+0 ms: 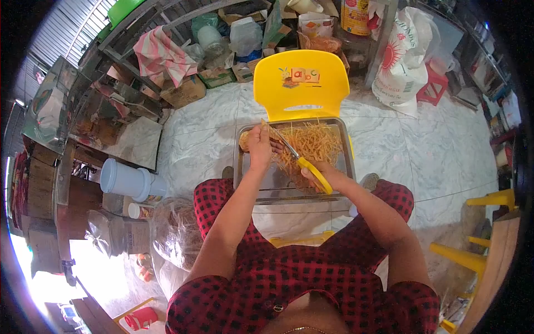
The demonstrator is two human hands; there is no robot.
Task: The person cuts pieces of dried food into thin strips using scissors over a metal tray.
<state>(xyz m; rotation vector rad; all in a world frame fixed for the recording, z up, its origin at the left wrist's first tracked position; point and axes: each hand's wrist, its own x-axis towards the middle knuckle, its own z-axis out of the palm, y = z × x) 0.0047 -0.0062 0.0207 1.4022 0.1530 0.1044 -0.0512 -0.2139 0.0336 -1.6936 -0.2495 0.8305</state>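
A metal tray (349, 146) rests on the seat of a yellow chair (301, 83). Thin tan strands (318, 143) are heaped over its right and middle part. My left hand (260, 147) is closed on a small tan piece (265, 123) above the tray's left side. Scissors with yellow handles (315, 173) are in my right hand (327, 177), their blades pointing up and left towards my left hand. Under the left hand, at the tray's left edge, lies a tan bundle (243, 141), partly hidden.
A white printed sack (398, 67) stands at the back right near a red stool (434, 86). White buckets (125, 178) and a clear plastic bag (177, 234) are on the left. Yellow stool legs (459, 257) show at right. Boxes and bags line the back.
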